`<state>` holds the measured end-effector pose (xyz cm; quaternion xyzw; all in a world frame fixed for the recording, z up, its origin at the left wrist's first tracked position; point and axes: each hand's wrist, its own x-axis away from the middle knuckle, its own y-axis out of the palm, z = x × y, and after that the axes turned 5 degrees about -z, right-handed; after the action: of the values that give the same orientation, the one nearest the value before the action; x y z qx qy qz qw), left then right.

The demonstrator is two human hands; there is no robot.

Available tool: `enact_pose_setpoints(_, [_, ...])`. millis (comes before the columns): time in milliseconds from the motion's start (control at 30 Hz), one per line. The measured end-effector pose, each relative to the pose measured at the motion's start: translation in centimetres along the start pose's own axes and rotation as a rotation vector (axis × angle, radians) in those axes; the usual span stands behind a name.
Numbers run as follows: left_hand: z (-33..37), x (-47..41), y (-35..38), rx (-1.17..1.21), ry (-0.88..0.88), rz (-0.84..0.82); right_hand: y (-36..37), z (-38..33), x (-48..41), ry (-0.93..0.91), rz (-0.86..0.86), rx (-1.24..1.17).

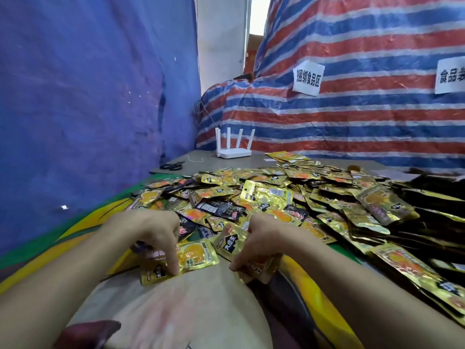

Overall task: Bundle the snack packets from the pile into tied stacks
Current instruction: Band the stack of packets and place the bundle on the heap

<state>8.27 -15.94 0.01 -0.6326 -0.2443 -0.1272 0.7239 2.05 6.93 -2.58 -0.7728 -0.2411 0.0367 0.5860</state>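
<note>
Blue tarpaulin point(88, 96) hangs to the left of the pile of snack packets point(276, 197), and a red, blue and white striped tarpaulin point(352, 122) rises behind it, with two white paper labels point(308, 78) stuck on. The pile is a wide heap of gold and black foil packets that covers most of the worktop point(198, 157) and spreads off to the right. Behind the pile, on the bare grey part of the worktop, stands a white router point(232, 147) with four upright antennas. To the left of the router, just past the pile's far left corner, lies a pair of black scissors point(172, 166). A green and yellow printed sheet point(75, 230) shows under the pile's near left edge.

Both hands work at the near edge of the pile, close to the person's body. The left hand point(151, 238) is palm down, and its fingers point(173, 263) curl onto a few gold packets point(153, 274) and grip them against the sheet. A single packet with an orange picture point(197, 255) lies just beside them, between the two hands. The right hand point(261, 243) has its fingers point(236, 264) closed round a small stack of packets point(259, 270), held at the near side of the pile.
</note>
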Motion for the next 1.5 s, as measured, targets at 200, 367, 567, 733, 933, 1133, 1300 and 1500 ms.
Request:
enact_pose_setpoints(200, [-0.6,-2.1,-0.1,0.182,0.023,0.243,0.1,0.9,0.0,0.111,0.13,0.077])
enact_pose_setpoints(367, [-0.2,-3.3,-0.5,0.2,-0.053,0.262,0.1,1.5,-0.3,0.087,0.12,-0.151])
enact_pose_setpoints(567, [1.5,-3.4,-1.2,0.142,-0.04,0.207,0.8,0.8,-1.1,0.093,0.181,-0.418])
enact_pose_setpoints(733, [1.7,-2.7,-1.5,0.223,0.037,0.217,1.1,1.4,-1.3,0.105,0.267,-0.648])
enact_pose_setpoints(933, [1.7,-2.7,-1.6,0.374,0.122,0.286,0.0,2.8,-0.5,0.021,0.378,-0.936])
enact_pose_setpoints(1133, [2.4,-0.9,-4.2,0.523,0.151,0.444,-1.3,6.0,0.4,-0.05,0.442,-1.15])
enact_pose_setpoints(1300, [7.1,-0.7,-3.6,1.147,0.518,0.358,-0.9,7.9,0.9,-0.031,0.471,-1.31])
enact_pose_setpoints(1500, [15.6,-4.4,0.2,1.691,0.736,0.255,-0.5,8.8,1.1,-0.125,0.523,-1.518])
